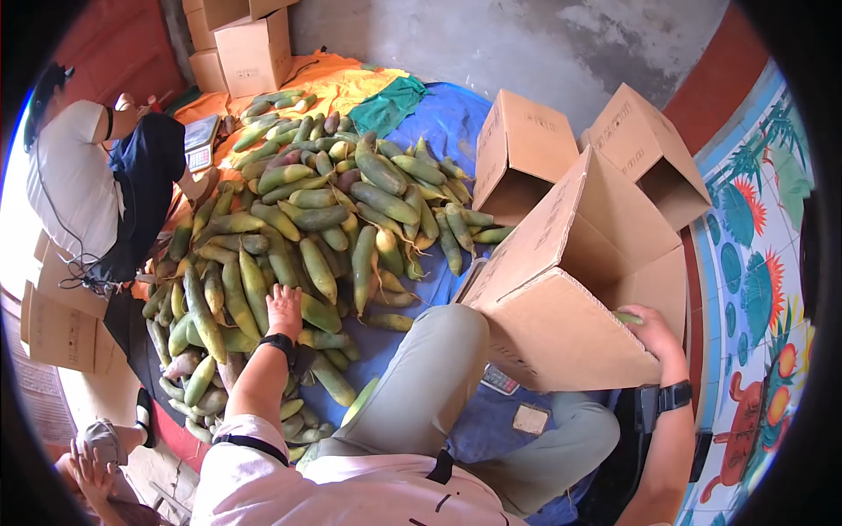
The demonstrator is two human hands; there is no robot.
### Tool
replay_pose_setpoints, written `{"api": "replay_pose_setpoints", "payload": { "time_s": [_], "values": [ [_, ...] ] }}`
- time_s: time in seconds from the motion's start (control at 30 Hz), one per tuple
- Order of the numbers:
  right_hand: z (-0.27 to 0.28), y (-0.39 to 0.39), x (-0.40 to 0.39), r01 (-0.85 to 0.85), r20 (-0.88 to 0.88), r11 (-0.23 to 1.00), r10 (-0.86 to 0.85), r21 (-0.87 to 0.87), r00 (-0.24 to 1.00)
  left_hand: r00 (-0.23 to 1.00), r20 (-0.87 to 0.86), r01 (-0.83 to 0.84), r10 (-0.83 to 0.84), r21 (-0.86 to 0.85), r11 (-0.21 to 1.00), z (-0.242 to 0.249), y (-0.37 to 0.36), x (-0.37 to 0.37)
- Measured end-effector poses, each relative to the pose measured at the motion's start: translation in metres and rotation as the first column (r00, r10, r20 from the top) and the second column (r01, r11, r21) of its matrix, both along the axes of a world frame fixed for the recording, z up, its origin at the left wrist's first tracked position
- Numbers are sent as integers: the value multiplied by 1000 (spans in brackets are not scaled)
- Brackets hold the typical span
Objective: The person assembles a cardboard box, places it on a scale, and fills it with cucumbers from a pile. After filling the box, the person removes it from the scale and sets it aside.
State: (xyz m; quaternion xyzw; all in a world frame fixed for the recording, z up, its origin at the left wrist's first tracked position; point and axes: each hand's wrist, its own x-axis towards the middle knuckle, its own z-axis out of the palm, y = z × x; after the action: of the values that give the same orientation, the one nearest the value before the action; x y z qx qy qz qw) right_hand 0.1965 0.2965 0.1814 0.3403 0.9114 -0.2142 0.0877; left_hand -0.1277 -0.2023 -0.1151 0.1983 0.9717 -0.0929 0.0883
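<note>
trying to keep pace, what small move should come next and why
Perhaps release the green vegetable into the open carton: it shows in the right hand at the carton's mouth, while the left hand is at the vegetable pile.

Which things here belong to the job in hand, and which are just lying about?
Likely in the job:
green vegetables, left hand at them
nearest open box, right hand at its opening, holding one

Seemingly just lying about:
green cloth
stacked rear boxes
</note>
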Motion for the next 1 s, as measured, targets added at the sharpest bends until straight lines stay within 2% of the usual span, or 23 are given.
{"api": "replay_pose_setpoints", "payload": {
  "time_s": [0.03,0.07,0.1,0.17,0.2,0.27,0.3,0.37,0.43,0.47,0.5,0.57,0.6,0.63,0.67,0.7,0.77,0.8,0.83,0.9,1.0],
  "values": [
    [-6,6,3,22,-17,999,-22,-24,1000,1000,-17,26,-27,-51,998,2,1,1],
    [-10,9,5,43,-36,998,-45,-47,998,985,-127,101,-115,-115,988,-4,0,-1],
    [-9,7,6,50,-33,998,-52,-50,998,985,-124,108,-122,-117,987,-4,-1,-1],
    [-4,2,2,101,-31,992,-104,-74,994,987,-22,155,-161,-164,974,-1,-2,-3],
    [-3,6,1,105,-35,992,-108,-74,993,986,-26,159,-165,-165,973,-2,-2,-4],
    [-4,12,6,171,-146,985,-174,-27,974,984,63,177,-167,-234,956,-11,-7,6],
    [-3,11,7,179,-149,983,-181,-31,972,982,93,178,-162,-203,963,-10,-8,13],
    [1,6,6,152,-236,988,-140,35,962,952,307,44,-16,-83,996,-7,-6,24],
    [11,-10,2,167,-287,986,-158,7,945,915,391,-131,99,56,990,-11,-5,40],
    [16,-17,2,142,-345,989,-117,47,931,911,404,-119,79,75,990,-8,-6,48],
    [20,-25,4,121,-402,988,-74,91,913,774,615,-256,149,89,963,-6,-3,45],
    [29,-46,8,127,-444,984,-58,128,894,819,571,-104,-63,255,961,-9,-8,51],
    [33,-56,10,127,-478,978,-34,163,878,821,567,-96,-69,257,962,-6,-8,54],
    [35,-67,14,136,-481,977,-41,163,876,743,668,-391,48,375,840,1,-9,58],
    [37,-78,19,131,-526,954,32,270,850,623,773,-651,120,427,628,8,-11,62],
    [39,-90,22,130,-561,919,112,373,820,628,769,-644,117,430,633,15,-12,63],
    [46,-116,27,163,-592,889,140,428,794,612,789,-683,-54,562,467,32,-14,66],
    [48,-126,30,147,-621,872,205,467,757,568,808,-711,-157,578,400,56,-9,68],
    [49,-136,33,136,-645,851,269,507,715,573,804,-703,-161,583,408,77,-4,72],
    [45,-151,37,76,-618,832,344,550,707,632,696,-644,-340,716,270,123,8,78],
    [42,-185,32,-50,-608,847,419,529,674,599,615,-564,-513,779,275,184,26,90]
  ]
}}
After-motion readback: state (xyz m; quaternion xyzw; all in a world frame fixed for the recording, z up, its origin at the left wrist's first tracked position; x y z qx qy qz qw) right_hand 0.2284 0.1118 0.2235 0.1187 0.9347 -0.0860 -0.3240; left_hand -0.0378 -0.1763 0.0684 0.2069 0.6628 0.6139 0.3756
